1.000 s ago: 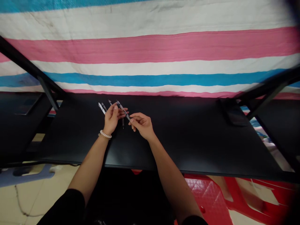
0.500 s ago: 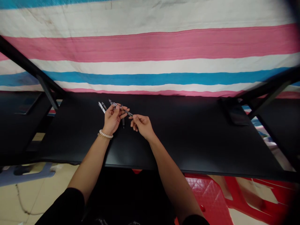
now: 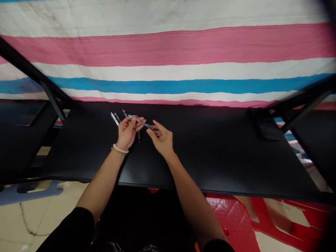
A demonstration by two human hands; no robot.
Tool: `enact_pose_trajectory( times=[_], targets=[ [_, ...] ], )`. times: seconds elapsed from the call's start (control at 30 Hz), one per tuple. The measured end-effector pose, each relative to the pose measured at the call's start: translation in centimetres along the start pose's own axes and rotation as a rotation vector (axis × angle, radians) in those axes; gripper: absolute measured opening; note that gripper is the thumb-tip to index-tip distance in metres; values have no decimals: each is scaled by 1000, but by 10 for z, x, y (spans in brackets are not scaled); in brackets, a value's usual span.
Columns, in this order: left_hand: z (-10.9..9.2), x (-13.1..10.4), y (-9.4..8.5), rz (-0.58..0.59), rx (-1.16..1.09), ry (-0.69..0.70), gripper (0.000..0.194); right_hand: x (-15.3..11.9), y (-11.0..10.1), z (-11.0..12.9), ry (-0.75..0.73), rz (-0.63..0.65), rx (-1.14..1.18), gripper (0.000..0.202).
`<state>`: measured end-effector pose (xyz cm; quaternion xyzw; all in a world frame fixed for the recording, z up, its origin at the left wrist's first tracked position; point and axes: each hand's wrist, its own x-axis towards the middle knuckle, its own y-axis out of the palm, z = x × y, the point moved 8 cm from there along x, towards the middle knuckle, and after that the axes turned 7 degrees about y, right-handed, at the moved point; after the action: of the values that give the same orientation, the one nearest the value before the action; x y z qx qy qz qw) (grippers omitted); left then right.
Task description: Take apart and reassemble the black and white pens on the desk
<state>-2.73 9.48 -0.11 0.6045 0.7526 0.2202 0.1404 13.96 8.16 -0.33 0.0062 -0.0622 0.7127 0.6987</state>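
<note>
My left hand [image 3: 127, 132] pinches a slim pen [image 3: 141, 122] between thumb and fingers, its far end pointing right. My right hand [image 3: 162, 137] is at that end, thumb and forefinger spread around it; whether they touch it is hard to tell. Beside my left hand, on the black table [image 3: 210, 150], lie a white pen [image 3: 114, 119] and a dark pen [image 3: 117, 117]. Another dark pen [image 3: 124, 112] shows its tip just above the hand. A further dark pen [image 3: 139, 135] lies partly hidden below my left fingers.
A dark flat object [image 3: 267, 127] lies at the table's right side. Black metal bars slope at both sides. Behind the table hangs a striped sheet [image 3: 168, 87]. Red plastic stools [image 3: 231, 220] stand below the front edge, and a grey-blue stool [image 3: 34, 192] at lower left.
My right fingers have opened from their pinch on the pen's end. My left hand still holds the pen. The view has shifted slightly.
</note>
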Motion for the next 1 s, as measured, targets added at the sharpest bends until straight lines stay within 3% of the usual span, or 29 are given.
enact_pose_trajectory(
  times=[0.07, 0.2, 0.33, 0.43, 0.5, 0.57, 0.63, 0.7, 0.77, 0.83, 0.9, 1.0],
  targets=[
    [0, 0, 1, 6, -6, -1, 36, 1, 2, -5, 92, 15, 76, 41],
    [0, -1, 2, 14, -15, 2, 33, 2, -2, 7, -11, -5, 97, 29],
    [0, -1, 2, 15, -23, 3, 33, 4, -2, 1, 71, 15, 149, 30],
    [1, -1, 2, 13, -17, 2, 33, 4, -7, 9, -29, -22, 108, 21],
    [0, 0, 2, 12, -27, 6, 34, 4, -8, 10, -52, -25, 138, 31],
    [0, -1, 2, 17, -42, 12, 35, 5, -6, 3, 41, 6, 182, 37],
    [0, -1, 3, 22, -51, 15, 37, 6, -6, 0, 79, 7, 170, 31],
    [1, -1, 2, 18, -46, 14, 37, 5, -7, 5, 19, -12, 113, 25],
    [2, -1, 1, 9, -39, 13, 36, 5, -8, 7, -13, -28, 109, 29],
    [2, -1, 0, 6, -40, 9, 36, 6, -7, 1, 61, -10, 164, 39],
    [3, -1, 0, 6, -41, 5, 36, 7, -5, -6, 128, 1, 204, 37],
    [3, -1, 0, 4, -40, 4, 36, 7, -7, -1, 63, -12, 189, 31]
  ],
)
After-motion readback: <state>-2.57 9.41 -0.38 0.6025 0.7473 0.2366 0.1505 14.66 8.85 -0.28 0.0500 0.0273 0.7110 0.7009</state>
